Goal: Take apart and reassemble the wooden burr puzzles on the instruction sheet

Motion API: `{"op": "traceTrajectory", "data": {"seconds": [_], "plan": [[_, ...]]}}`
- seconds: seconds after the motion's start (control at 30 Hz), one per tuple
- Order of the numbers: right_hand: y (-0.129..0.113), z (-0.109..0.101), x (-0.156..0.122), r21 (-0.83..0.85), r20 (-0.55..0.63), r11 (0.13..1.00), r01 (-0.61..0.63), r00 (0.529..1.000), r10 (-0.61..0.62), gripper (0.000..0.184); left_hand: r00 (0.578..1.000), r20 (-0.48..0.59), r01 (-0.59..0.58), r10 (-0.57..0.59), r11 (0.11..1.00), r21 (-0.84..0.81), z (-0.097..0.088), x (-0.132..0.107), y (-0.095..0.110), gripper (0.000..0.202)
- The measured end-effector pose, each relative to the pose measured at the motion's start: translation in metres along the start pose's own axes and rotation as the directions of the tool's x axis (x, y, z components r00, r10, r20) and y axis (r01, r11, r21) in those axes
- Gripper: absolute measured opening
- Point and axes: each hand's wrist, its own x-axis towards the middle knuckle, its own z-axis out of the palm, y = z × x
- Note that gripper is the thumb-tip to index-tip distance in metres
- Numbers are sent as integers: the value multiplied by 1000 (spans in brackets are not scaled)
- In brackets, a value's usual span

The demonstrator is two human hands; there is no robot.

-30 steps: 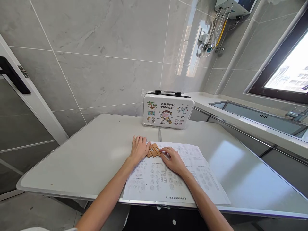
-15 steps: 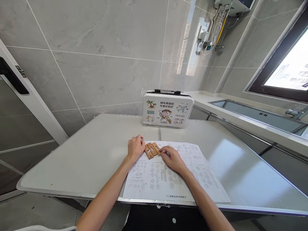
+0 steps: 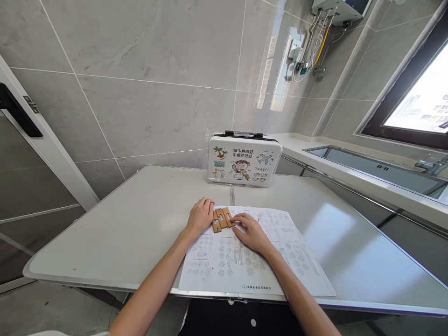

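Observation:
Several flat wooden puzzle pieces (image 3: 223, 220) with cut-out slots lie side by side on a printed paper sheet (image 3: 224, 280). At their left edge is my left hand (image 3: 201, 217), its fingers curled against the leftmost piece; the fingertips are partly hidden. My right hand (image 3: 250, 231) pinches the lower right end of the rightmost piece between thumb and fingers. The sheet is covered with small line drawings and text that appears upside down.
Behind the sheet a white carry case (image 3: 244, 159) with cartoon prints stands upright on the white folding table (image 3: 115, 233), near the tiled wall. A counter with a sink (image 3: 378, 166) runs along the right. The table's front edge is close to my body.
The wooden pieces have turned slightly and their ends line up more evenly. My left hand has shifted a little to the right; my right hand stays at the right edge.

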Motion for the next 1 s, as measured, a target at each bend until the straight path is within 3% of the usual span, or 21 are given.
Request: {"op": "traceTrajectory", "data": {"seconds": [0.3,0.5,0.63,0.7,1.0], "plan": [[2,2,0,8,-2,1000,-3,1000,3,30,954,129,-258,271,960,-107,-16,-1,-9,31],[0,0,0,10,14,1000,-4,1000,4,30,949,152,-252,275,955,-154,-23,-4,0,32],[0,0,0,0,18,1000,2,1000,-2,30,931,211,-266,297,950,-164,-27,-6,4,65],[0,0,-1,-4,21,1000,18,1000,-18,31,923,227,-277,311,946,-169,-28,-6,4,72],[0,0,-1,-7,44,999,52,998,-52,36,937,215,-234,275,952,-198,-24,-3,-3,67]]}}
